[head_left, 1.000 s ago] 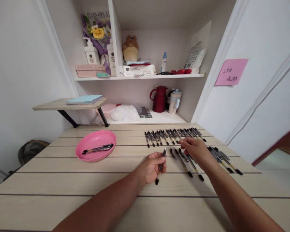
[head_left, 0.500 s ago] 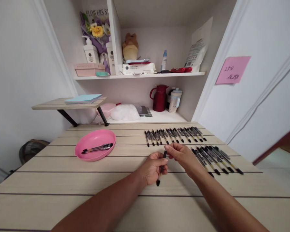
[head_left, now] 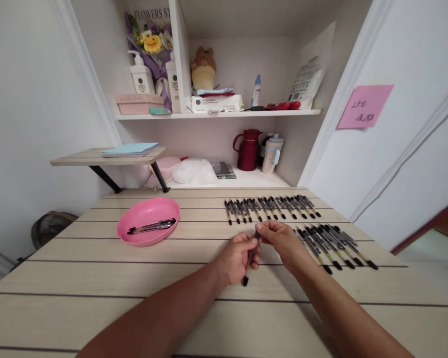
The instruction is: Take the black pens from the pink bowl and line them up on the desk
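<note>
My left hand [head_left: 238,257] is closed round a black pen [head_left: 248,266], held tilted over the wooden table [head_left: 134,278]. My right hand [head_left: 281,241] pinches the pen's upper end, fingertips meeting those of the left. A far row of pens [head_left: 271,208] lies side by side beyond my hands. A nearer row of pens [head_left: 334,244] lies to the right of my right hand. To the left stands a pink bowl [head_left: 148,227] with a few pens [head_left: 151,226] inside.
Behind the table a white shelf holds a red jug [head_left: 248,150], a cup [head_left: 271,155] and a plastic bag [head_left: 194,172]. A small raised wooden shelf [head_left: 104,157] carries a blue notebook. A pink note [head_left: 364,107] is stuck on the right wall.
My right hand left the nearer row of pens and came left to the top of the pen in my left hand. The left hand has barely moved.
</note>
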`<state>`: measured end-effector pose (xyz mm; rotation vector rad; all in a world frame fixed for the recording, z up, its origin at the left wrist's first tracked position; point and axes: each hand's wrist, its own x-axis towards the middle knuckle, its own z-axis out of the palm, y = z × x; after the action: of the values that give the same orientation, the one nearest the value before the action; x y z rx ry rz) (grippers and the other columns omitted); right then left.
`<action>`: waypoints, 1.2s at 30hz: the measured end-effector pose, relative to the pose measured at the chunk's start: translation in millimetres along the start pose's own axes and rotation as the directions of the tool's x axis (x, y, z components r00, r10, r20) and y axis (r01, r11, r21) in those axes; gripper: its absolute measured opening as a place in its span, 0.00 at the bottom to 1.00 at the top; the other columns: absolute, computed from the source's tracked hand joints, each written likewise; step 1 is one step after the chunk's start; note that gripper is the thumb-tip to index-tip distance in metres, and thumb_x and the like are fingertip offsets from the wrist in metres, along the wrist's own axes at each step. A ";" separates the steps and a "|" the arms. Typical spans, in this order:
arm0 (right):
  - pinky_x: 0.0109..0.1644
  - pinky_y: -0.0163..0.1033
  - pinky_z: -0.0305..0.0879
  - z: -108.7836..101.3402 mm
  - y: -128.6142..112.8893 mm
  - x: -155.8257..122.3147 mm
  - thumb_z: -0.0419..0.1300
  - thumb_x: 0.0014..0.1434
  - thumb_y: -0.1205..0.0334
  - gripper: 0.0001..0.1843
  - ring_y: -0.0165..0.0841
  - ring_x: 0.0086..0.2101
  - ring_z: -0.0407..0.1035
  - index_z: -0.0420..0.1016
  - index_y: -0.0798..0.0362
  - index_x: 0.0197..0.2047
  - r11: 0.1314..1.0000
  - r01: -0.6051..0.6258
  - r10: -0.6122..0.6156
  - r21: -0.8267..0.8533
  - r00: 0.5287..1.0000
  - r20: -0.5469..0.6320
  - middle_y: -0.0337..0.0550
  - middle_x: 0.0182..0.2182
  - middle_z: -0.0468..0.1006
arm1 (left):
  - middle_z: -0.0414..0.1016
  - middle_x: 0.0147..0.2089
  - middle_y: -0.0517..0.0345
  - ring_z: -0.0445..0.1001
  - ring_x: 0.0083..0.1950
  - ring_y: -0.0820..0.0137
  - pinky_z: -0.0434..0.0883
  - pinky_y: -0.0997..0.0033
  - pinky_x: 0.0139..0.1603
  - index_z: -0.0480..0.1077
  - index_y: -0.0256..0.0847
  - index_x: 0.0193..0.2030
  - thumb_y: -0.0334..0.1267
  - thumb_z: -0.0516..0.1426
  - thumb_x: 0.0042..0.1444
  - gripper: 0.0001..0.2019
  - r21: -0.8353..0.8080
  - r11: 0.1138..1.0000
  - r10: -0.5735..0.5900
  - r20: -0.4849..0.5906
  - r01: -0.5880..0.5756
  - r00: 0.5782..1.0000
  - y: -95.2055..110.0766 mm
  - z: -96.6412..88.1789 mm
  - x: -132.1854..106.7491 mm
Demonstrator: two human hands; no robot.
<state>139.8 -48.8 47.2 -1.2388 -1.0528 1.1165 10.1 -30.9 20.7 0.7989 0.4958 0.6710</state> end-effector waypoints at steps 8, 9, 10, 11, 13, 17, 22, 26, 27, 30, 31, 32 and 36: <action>0.31 0.36 0.60 1.0 -4.5 -0.6 0.64 0.41 0.49 0.17 0.25 0.18 0.60 0.67 0.55 0.21 0.995 -0.065 0.062 0.076 0.997 0.039 0.33 0.14 0.65 | 0.63 0.23 0.63 0.60 0.17 0.81 0.49 0.80 0.16 0.63 0.38 0.30 0.38 0.57 0.47 0.08 -0.004 1.000 0.000 -0.015 0.000 1.000 1.9 0.4 1.5; 0.30 0.36 0.59 0.6 -4.0 -0.2 0.65 0.41 0.51 0.17 0.25 0.18 0.59 0.67 0.55 0.21 0.994 -0.050 0.046 0.099 0.998 0.049 0.34 0.15 0.66 | 0.63 0.22 0.63 0.58 0.17 0.81 0.47 0.81 0.15 0.63 0.38 0.30 0.38 0.57 0.47 0.07 -0.007 1.000 -0.010 0.002 0.010 1.000 2.7 0.2 1.6; 0.30 0.35 0.59 0.1 -3.4 0.1 0.65 0.41 0.52 0.16 0.24 0.18 0.59 0.69 0.55 0.22 0.989 -0.038 0.029 0.141 0.998 0.063 0.34 0.16 0.67 | 0.63 0.23 0.63 0.57 0.16 0.82 0.46 0.81 0.15 0.64 0.37 0.31 0.38 0.57 0.47 0.08 -0.014 1.000 -0.026 0.025 0.027 0.999 3.8 -0.2 1.7; 0.29 0.35 0.59 -0.3 -2.8 0.3 0.65 0.41 0.52 0.15 0.24 0.19 0.59 0.71 0.56 0.25 0.981 -0.033 0.016 0.191 0.996 0.088 0.35 0.17 0.68 | 0.63 0.23 0.63 0.56 0.16 0.83 0.44 0.81 0.15 0.65 0.37 0.32 0.38 0.57 0.47 0.08 -0.025 0.999 -0.043 0.051 0.044 0.998 5.1 -0.6 1.8; 0.28 0.33 0.58 -0.7 -2.2 0.0 0.65 0.42 0.54 0.15 0.23 0.19 0.58 0.72 0.56 0.28 0.959 -0.036 -0.002 0.282 0.991 0.131 0.36 0.21 0.70 | 0.62 0.23 0.63 0.54 0.15 0.84 0.43 0.81 0.15 0.65 0.37 0.33 0.38 0.56 0.48 0.08 -0.045 0.997 -0.065 0.097 0.070 0.993 7.6 -1.6 2.1; 0.29 0.33 0.59 1.0 -4.0 -2.0 0.64 0.43 0.53 0.15 0.22 0.20 0.58 0.72 0.55 0.31 0.937 -0.048 0.007 0.346 0.993 0.119 0.37 0.25 0.72 | 0.62 0.24 0.63 0.54 0.16 0.83 0.43 0.81 0.14 0.66 0.36 0.34 0.39 0.56 0.49 0.09 -0.040 0.998 -0.041 0.108 0.045 0.993 9.0 -2.9 3.3; 0.30 0.34 0.60 1.8 -3.5 -1.8 0.66 0.41 0.51 0.17 0.24 0.19 0.60 0.67 0.55 0.22 0.968 -0.069 0.063 0.239 0.997 0.034 0.34 0.16 0.67 | 0.64 0.24 0.63 0.57 0.16 0.82 0.45 0.81 0.15 0.64 0.38 0.32 0.40 0.57 0.47 0.09 0.007 1.000 0.009 0.069 -0.009 0.998 4.1 -1.9 4.0; 0.31 0.33 0.59 0.6 -1.9 -0.7 0.68 0.37 0.53 0.17 0.23 0.20 0.59 0.68 0.56 0.22 0.970 -0.056 0.058 0.235 0.998 -0.003 0.34 0.17 0.68 | 0.64 0.23 0.64 0.56 0.15 0.82 0.44 0.81 0.15 0.63 0.39 0.33 0.43 0.57 0.48 0.10 0.014 1.000 0.005 0.052 -0.006 0.999 1.2 -1.3 3.4; 0.30 0.33 0.59 0.6 -1.9 -0.9 0.67 0.38 0.53 0.16 0.22 0.20 0.59 0.69 0.56 0.22 0.968 -0.050 0.051 0.246 0.999 0.005 0.34 0.18 0.69 | 0.64 0.22 0.64 0.56 0.15 0.82 0.44 0.81 0.15 0.64 0.39 0.33 0.43 0.57 0.48 0.10 0.017 1.000 0.002 0.053 -0.003 0.999 0.6 -1.5 3.3; 0.28 0.32 0.59 1.1 -1.8 -1.5 0.66 0.39 0.53 0.16 0.21 0.20 0.59 0.70 0.55 0.26 0.958 -0.038 0.030 0.286 0.999 0.031 0.36 0.23 0.71 | 0.64 0.21 0.64 0.55 0.14 0.83 0.44 0.81 0.15 0.65 0.38 0.34 0.44 0.57 0.48 0.12 0.015 1.000 -0.016 0.056 0.016 0.998 -0.7 -2.0 3.3; 0.28 0.32 0.59 1.0 -1.6 -1.2 0.66 0.40 0.53 0.15 0.21 0.20 0.59 0.70 0.55 0.27 0.954 -0.034 0.024 0.298 0.999 0.036 0.37 0.24 0.72 | 0.64 0.21 0.64 0.55 0.14 0.83 0.44 0.80 0.15 0.65 0.38 0.34 0.45 0.57 0.48 0.13 0.013 1.000 -0.025 0.052 0.024 0.998 -1.0 -2.0 3.2; 0.27 0.33 0.59 0.4 -1.3 -0.4 0.66 0.40 0.53 0.15 0.22 0.20 0.60 0.70 0.54 0.27 0.950 -0.027 0.020 0.310 0.999 0.028 0.37 0.25 0.73 | 0.64 0.21 0.63 0.55 0.14 0.83 0.44 0.80 0.15 0.65 0.38 0.35 0.45 0.57 0.47 0.13 0.011 0.999 -0.032 0.046 0.031 0.998 -1.2 -1.9 3.0; 0.30 0.35 0.64 -9.8 -0.5 7.2 0.66 0.40 0.54 0.15 0.29 0.28 0.68 0.69 0.51 0.30 0.935 0.054 -0.002 0.350 0.989 -0.148 0.38 0.27 0.74 | 0.64 0.21 0.64 0.56 0.15 0.83 0.45 0.81 0.16 0.66 0.38 0.37 0.45 0.58 0.46 0.14 0.018 0.999 -0.043 0.020 0.043 0.999 -1.2 -1.9 2.1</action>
<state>150.7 -43.3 47.1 -0.9957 -0.7181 1.1180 10.8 -29.1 18.2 0.8088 0.4998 0.6187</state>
